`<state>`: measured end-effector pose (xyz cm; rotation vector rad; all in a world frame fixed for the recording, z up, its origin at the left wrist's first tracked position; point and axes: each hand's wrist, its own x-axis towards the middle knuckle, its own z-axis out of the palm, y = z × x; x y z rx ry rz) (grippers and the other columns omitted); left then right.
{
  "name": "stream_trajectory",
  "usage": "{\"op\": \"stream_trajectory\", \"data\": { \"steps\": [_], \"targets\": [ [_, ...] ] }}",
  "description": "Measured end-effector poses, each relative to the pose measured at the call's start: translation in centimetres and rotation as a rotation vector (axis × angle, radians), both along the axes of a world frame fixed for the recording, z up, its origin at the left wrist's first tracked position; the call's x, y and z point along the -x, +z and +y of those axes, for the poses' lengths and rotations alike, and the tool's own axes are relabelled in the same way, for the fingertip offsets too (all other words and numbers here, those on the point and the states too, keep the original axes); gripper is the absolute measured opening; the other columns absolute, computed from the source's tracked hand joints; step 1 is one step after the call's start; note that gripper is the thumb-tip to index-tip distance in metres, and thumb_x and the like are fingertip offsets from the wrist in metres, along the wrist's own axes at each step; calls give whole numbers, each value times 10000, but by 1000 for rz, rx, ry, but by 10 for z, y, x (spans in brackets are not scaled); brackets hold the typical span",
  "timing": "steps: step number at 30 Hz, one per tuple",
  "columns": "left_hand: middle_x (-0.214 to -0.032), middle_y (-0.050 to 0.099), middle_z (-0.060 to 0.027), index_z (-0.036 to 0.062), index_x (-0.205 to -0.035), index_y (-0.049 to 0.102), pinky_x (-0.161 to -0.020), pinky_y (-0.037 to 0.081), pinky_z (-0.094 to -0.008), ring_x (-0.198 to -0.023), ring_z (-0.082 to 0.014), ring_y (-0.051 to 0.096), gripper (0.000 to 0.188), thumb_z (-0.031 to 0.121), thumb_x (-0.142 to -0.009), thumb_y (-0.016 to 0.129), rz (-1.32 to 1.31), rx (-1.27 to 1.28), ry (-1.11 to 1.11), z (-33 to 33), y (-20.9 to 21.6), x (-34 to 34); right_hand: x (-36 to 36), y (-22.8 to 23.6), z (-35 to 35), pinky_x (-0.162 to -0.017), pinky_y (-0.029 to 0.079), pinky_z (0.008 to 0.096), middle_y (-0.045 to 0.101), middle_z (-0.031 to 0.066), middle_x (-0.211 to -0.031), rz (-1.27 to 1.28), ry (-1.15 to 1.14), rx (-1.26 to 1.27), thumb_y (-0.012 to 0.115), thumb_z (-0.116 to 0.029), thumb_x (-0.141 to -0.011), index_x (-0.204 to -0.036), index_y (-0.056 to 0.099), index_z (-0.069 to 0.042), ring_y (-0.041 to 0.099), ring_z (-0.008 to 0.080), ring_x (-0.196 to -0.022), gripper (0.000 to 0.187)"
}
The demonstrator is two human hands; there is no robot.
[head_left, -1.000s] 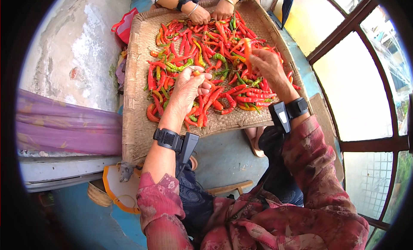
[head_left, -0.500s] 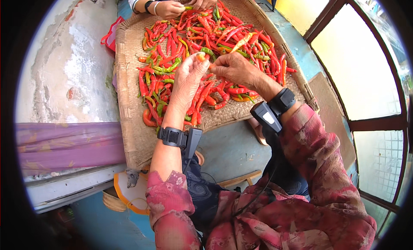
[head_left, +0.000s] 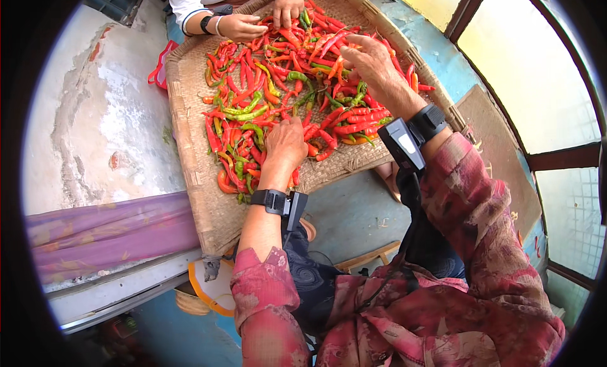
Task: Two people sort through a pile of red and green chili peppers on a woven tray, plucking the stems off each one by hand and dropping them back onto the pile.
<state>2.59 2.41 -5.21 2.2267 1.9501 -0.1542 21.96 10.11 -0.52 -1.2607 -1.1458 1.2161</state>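
A heap of chili peppers (head_left: 253, 114), mostly red with some green and orange ones, lies spread in a large woven bamboo tray (head_left: 208, 225). My left hand (head_left: 286, 144) is down on the near middle of the heap. Its fingers are bent and close together around a red chili pepper, their tips partly hidden among the others. Higher and to the right, my right hand (head_left: 377, 68) hovers over the far right part of the heap. Its fingers are curved and apart, and an orange chili (head_left: 337, 66) shows just below them.
Across the tray, another person's hands (head_left: 243, 27) work among the peppers. A red bag (head_left: 163, 63) hangs by the left wall. Purple cloth (head_left: 114, 228) covers a ledge at left. Framed windows (head_left: 531, 70) stand at right, and a wooden stool (head_left: 370, 256) is below the tray.
My hands, together over the heap before with an orange pepper in the left, have parted. The left has come down onto the peppers; the right has moved up and right. The other person's hands have lowered.
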Motion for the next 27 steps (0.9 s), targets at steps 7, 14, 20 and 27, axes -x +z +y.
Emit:
{"op": "stream_trajectory", "data": {
  "steps": [7, 14, 20, 27],
  "targets": [
    [-832, 633, -177, 28, -1011, 563, -728, 460, -421, -814, -323, 614, 273, 161, -775, 601, -575, -72, 221, 5, 4, 26, 18, -5, -6, -558, 468, 293, 608, 72, -686, -34, 303, -77, 576, -183, -795, -884, 646, 11, 564, 137, -629, 226],
    [-973, 586, -31, 32, -1075, 524, -744, 490, -253, -843, -110, 579, 229, 59, -854, 579, -1691, 45, 463, 5, 19, 30, 40, -25, -24, -544, 450, 258, 610, 59, -733, -332, 782, -90, 607, -334, -855, -957, 627, 14, 549, 99, -649, 364],
    [-993, 592, -43, 24, -1084, 528, -776, 484, -269, -865, -120, 579, 237, 65, -855, 579, -1744, 120, 390, -2, 28, 24, 61, -23, -34, -478, 384, 226, 605, 14, -733, -84, 568, 140, 592, -307, -870, -874, 631, -30, 489, 67, -599, 280],
    [-851, 603, 8, 100, -1005, 561, -556, 390, -186, -718, -58, 554, 230, 178, -807, 649, -1559, 37, 528, -7, 29, 37, 38, -6, -3, -483, 417, 239, 542, 45, -659, 289, 164, 136, 604, -282, -848, -847, 584, -6, 496, 107, -558, 277]
  ]
}}
